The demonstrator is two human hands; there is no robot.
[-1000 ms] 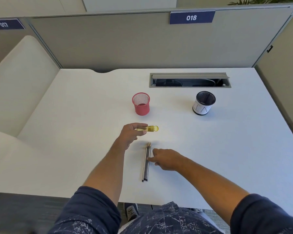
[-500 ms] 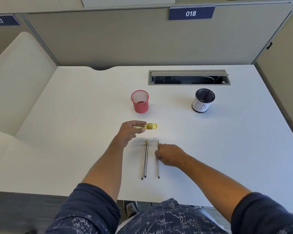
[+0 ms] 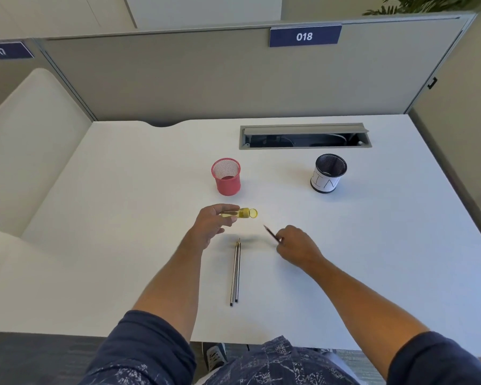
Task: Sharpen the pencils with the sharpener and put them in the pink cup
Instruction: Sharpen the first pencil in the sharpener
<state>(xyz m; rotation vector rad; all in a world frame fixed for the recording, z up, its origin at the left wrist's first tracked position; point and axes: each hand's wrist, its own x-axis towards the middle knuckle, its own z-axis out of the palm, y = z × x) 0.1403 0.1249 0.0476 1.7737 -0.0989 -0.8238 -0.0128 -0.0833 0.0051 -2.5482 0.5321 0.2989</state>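
My left hand (image 3: pixel 210 223) holds a yellow see-through sharpener (image 3: pixel 243 213) above the white desk, its round end pointing right. My right hand (image 3: pixel 296 245) pinches one dark pencil (image 3: pixel 271 234), lifted off the desk, with the tip pointing up-left toward the sharpener; most of its length is hidden by the hand. Two more pencils (image 3: pixel 235 272) lie side by side on the desk between my hands, tips pointing away from me. The pink mesh cup (image 3: pixel 226 177) stands upright behind the sharpener.
A black mesh cup (image 3: pixel 328 173) with a white paper label stands at the right rear. An open grey cable tray (image 3: pixel 304 136) is set into the desk (image 3: pixel 128 218) behind both cups. Grey partition walls close off the back and right.
My right hand slid one pencil away from the other two, then lifted it and swung its tip toward the sharpener. My left hand kept the sharpener almost still.
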